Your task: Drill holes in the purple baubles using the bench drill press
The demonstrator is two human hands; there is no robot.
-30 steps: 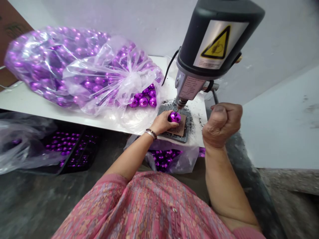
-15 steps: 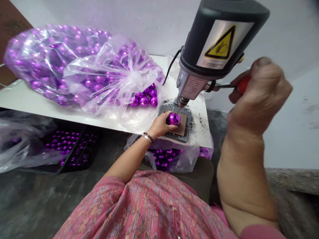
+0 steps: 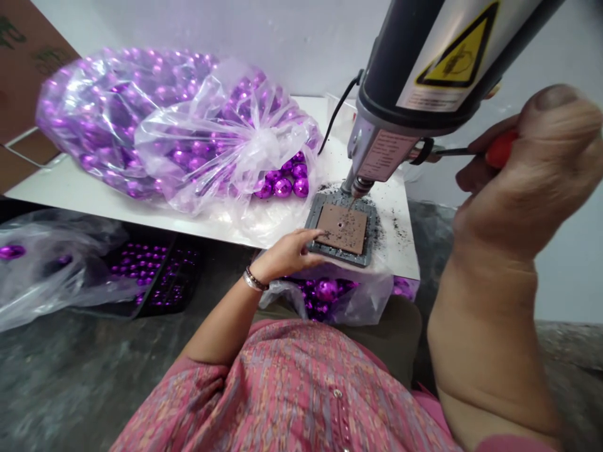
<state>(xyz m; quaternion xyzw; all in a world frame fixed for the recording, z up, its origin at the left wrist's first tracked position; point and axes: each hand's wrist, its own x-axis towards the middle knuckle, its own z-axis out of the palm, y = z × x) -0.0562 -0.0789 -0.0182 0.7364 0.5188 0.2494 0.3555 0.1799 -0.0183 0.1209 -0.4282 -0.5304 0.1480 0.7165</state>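
My left hand [image 3: 293, 253] is at the near left edge of the drill press base [image 3: 313, 220], thumb and fingers apart, with nothing between them. Just below it, a shiny purple ball [image 3: 326, 289] is above or among other purple balls in a plastic bag under the table edge. My right hand [image 3: 541, 144] is wrapped round the red-knobbed feed lever [image 3: 502, 149] of the drill press [image 3: 391, 107]. The thin drill bit [image 3: 351, 202] points down over a brown square board [image 3: 343, 233], which has a small hole and dark shavings on it.
A large clear bag [image 3: 141, 125] of purple mirrored balls fills the table's left side, several balls showing at its mouth. Shavings lie on the white table [image 3: 400, 251]. A black crate [image 3: 155, 282] of purple balls stands on the floor at left, beside a cardboard box [image 3: 32, 81].
My left hand has let go of the purple ball and drawn back left from under the drill bit. The ball is now below the table edge. My right hand stays on the lever.
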